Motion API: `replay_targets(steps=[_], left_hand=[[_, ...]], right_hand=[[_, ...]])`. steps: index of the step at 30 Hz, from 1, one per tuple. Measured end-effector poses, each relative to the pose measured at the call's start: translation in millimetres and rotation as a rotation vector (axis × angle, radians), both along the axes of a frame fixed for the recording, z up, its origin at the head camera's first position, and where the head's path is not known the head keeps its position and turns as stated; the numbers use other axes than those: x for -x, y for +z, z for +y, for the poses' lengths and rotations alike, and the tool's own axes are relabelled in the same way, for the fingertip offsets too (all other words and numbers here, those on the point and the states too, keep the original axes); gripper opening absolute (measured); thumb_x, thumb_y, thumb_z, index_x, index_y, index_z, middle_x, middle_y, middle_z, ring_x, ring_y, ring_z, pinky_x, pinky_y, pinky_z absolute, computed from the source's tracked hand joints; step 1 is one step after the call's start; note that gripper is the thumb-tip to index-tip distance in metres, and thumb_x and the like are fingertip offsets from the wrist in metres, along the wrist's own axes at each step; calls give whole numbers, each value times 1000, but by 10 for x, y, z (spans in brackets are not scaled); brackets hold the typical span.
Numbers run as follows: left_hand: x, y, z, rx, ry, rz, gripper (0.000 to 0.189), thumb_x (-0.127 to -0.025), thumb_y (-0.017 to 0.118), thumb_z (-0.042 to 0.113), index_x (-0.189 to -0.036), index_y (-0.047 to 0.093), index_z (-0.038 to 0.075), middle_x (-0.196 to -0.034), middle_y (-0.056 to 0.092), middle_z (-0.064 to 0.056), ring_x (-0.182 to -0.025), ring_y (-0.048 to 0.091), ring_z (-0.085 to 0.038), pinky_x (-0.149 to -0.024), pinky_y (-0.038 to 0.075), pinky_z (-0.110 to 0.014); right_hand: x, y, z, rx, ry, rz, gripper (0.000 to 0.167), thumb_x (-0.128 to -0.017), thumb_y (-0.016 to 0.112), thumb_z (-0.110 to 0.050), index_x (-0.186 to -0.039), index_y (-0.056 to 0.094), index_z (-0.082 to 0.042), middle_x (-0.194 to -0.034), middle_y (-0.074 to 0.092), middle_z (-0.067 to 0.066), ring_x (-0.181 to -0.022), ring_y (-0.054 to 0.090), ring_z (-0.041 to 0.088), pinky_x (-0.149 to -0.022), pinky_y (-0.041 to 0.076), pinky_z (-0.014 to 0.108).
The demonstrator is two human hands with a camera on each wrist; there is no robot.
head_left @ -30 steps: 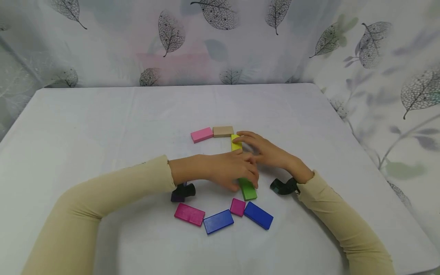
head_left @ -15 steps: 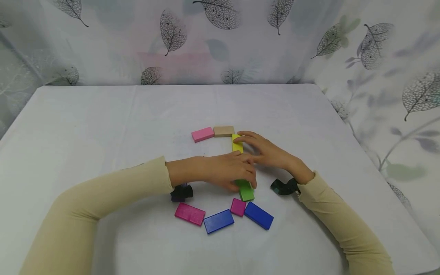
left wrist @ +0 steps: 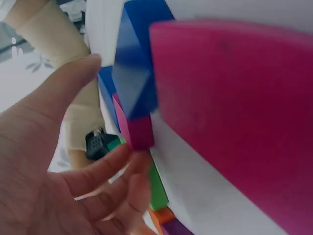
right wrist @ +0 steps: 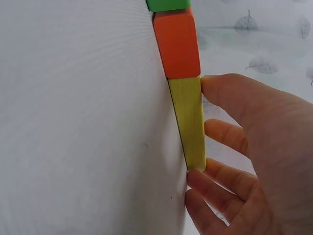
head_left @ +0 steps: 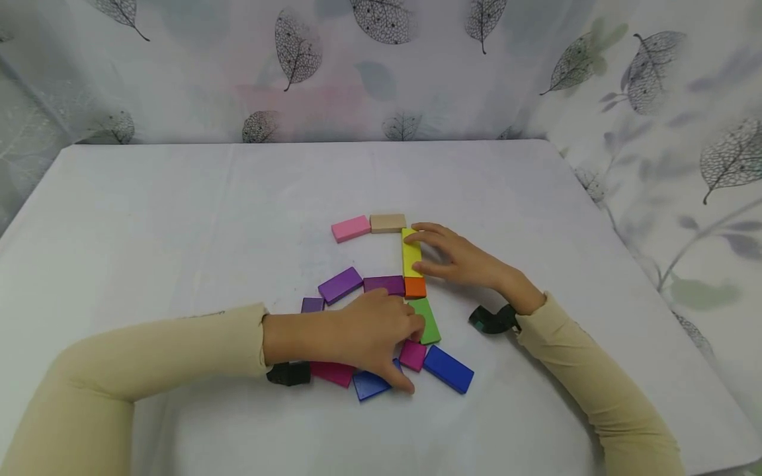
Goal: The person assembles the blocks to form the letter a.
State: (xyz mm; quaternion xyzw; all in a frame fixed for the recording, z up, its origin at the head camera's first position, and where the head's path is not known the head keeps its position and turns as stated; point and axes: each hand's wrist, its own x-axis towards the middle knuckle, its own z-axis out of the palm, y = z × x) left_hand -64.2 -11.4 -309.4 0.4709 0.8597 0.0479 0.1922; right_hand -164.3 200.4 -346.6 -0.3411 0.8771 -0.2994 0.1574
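The left hand (head_left: 366,330) is stretched over the lower blocks, thumb spread away from the fingers. Its fingertips are by the green block (head_left: 425,322) and the small magenta block (left wrist: 134,125); contact is unclear. Beneath it, a blue block (head_left: 370,385) and a long magenta block (head_left: 332,373) are partly covered. The right hand (head_left: 467,261) rests its fingertips on the yellow block (right wrist: 190,125), which lies flat on the table. An orange block (head_left: 415,287) adjoins the yellow one's near end, with the green block below it.
A pink block (head_left: 350,229) and a tan block (head_left: 387,223) lie at the top of the row. Purple blocks (head_left: 340,285) run left from the orange one. Another blue block (head_left: 448,369) lies at lower right. A dark wrist camera (head_left: 494,319) sits under the right wrist.
The left hand has left the green block and moved toward the viewer and left, uncovering the orange and purple blocks. The green block tilted slightly. The right hand stays at the yellow block.
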Motion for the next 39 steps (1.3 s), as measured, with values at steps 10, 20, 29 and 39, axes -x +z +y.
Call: replay_targets(steps=[10,20,29,39], left_hand=[[-46,-17,2,-20,5,-29,47,-80,75,50,-110,63,16,-95,64,6,-88,57,-8,-80,46,-30],[-74,-6,-32,-47,-1,-78,44,-82,75,45,-114,63,17,-107,66,4,-99,59,-8,-86,45,-31],[-214,37,-201,115,78,44,83,-71,69,73,-123,57,9,-114,65,-2,-106,59,-18,-92,46,-40],[-273,29,-299,85,79,16,44,-73,75,60,-70,54,21,-78,53,8,-85,51,-12,-77,41,-33]], right_hand=[[3,-1,7,-7,-4,-1,51,-93,66,-24,-140,50,-11,-155,30,16,-144,25,36,-113,22,61],[0,-1,12,2,-9,-8,52,-92,67,-24,-140,50,-11,-156,29,16,-144,24,37,-112,21,62],[3,3,-3,-20,-13,-8,52,-93,66,-26,-141,50,-12,-156,29,15,-144,24,35,-113,21,61],[-8,6,-4,-12,-25,-23,53,-92,67,-25,-141,50,-12,-156,28,15,-145,23,36,-113,21,62]])
